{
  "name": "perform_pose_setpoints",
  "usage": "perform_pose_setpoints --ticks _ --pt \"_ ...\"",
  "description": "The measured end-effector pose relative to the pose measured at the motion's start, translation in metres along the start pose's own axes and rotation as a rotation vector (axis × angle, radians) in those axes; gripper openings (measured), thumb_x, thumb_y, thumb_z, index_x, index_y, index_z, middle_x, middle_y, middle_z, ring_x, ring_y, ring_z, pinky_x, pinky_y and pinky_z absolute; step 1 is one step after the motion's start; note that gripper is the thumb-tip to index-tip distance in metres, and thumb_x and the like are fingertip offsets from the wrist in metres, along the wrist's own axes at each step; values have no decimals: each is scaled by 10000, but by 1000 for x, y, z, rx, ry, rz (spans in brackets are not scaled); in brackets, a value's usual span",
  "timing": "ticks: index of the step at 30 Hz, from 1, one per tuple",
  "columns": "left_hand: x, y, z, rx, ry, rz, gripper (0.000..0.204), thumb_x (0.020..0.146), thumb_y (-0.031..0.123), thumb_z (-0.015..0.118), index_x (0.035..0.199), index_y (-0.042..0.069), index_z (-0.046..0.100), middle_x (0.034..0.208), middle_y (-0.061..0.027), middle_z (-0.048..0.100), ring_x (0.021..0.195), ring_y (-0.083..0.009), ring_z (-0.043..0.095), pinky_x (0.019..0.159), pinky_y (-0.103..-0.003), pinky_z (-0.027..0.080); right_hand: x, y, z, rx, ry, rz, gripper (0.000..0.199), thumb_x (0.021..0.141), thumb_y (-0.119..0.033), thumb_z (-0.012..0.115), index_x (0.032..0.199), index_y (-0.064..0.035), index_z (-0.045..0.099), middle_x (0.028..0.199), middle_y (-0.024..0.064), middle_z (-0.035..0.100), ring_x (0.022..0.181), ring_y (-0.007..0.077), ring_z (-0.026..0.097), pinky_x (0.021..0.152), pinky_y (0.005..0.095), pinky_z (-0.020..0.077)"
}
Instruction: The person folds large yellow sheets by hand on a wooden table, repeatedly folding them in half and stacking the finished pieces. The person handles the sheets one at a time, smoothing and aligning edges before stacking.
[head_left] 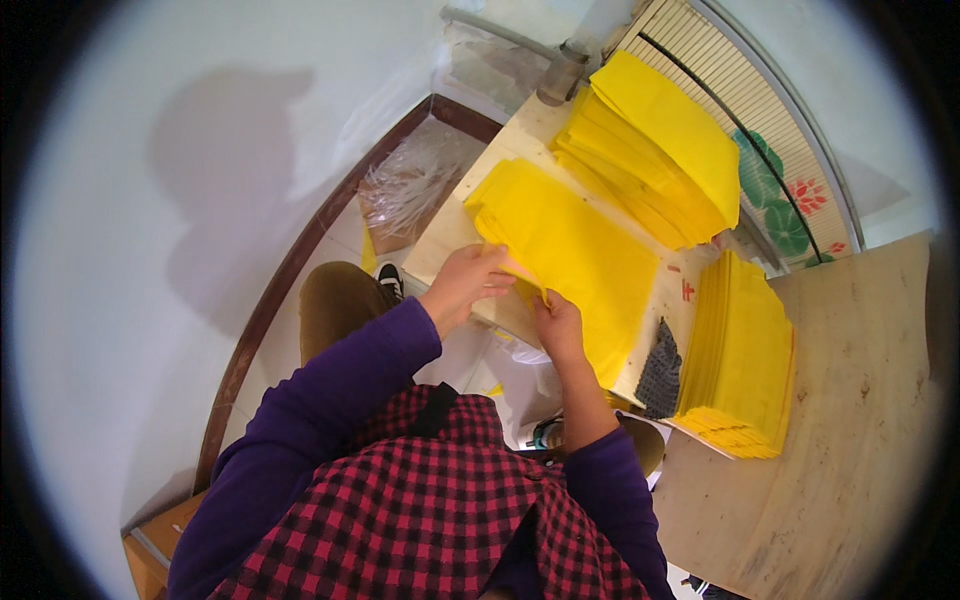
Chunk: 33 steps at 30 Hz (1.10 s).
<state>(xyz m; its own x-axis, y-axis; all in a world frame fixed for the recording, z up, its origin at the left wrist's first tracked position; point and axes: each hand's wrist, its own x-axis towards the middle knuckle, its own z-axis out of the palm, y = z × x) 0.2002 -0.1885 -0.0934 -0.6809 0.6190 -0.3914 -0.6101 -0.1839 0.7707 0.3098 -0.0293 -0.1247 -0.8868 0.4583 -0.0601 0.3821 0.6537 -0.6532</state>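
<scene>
A yellow fabric sheet (585,255) lies over the near part of a wooden tabletop, its near left edge lifted into a fold. My left hand (467,287) holds that folded edge, thumb on top and fingers beneath. A short way to the right, my right hand (559,326) pinches the same edge between thumb and fingers. The fingertips of both hands are partly covered by the fabric. Behind the sheet stands a thick stack of folded yellow fabric (660,150), and a second yellow stack (735,355) sits to the right.
A dark grey cloth (660,372) lies beside the right stack. Bare wood shows along the tabletop's left edge (440,235). A large wooden board (830,430) extends at the right. Clear plastic strips (420,180) lie on the floor by the wall. A grey cup-like container (563,75) stands at the far corner.
</scene>
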Motion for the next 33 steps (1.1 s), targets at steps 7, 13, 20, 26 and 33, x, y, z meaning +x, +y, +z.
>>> perform_pose_setpoints --ticks 7,13,20,26,33 --pt "-13 -25 -31 -101 11 -40 412 980 336 478 1186 -20 484 1168 -166 574 1075 -252 572 935 -376 461 12 18 -11 402 -57 88 272 911 -162 566 1099 26 620 974 95 673 873 177 609 801 283 465" --pt "-14 -39 -33 -143 20 -85 472 985 357 459 1261 -26 457 1228 -178 548 1119 -265 549 980 -390 437 15 22 -9 487 -16 60 319 908 -171 553 1147 33 605 1023 122 683 918 192 620 843 298 469" --pt "-17 -35 -24 -430 -4 -145 665 993 504 317 1390 -30 319 1425 -206 378 1303 -310 394 1089 -426 312 -2 0 -16 1 -129 -18 419 884 -282 600 1198 -5 590 1110 208 645 1053 349 603 917 381 460" --pt "-28 -40 -23 -626 -148 -16 630 991 555 181 1438 130 309 1462 -62 383 1342 -259 356 1108 -424 271 -9 -12 -42 34 -101 -273 370 857 -296 650 1127 -44 635 1090 189 651 1034 340 613 900 380 476" --pt "-34 -41 -30 -661 -127 22 652 983 575 181 1423 115 327 1445 -85 397 1321 -261 387 1077 -431 322 58 -17 -110 131 264 -175 150 849 -150 636 922 -28 686 830 143 684 771 257 658 716 321 506"
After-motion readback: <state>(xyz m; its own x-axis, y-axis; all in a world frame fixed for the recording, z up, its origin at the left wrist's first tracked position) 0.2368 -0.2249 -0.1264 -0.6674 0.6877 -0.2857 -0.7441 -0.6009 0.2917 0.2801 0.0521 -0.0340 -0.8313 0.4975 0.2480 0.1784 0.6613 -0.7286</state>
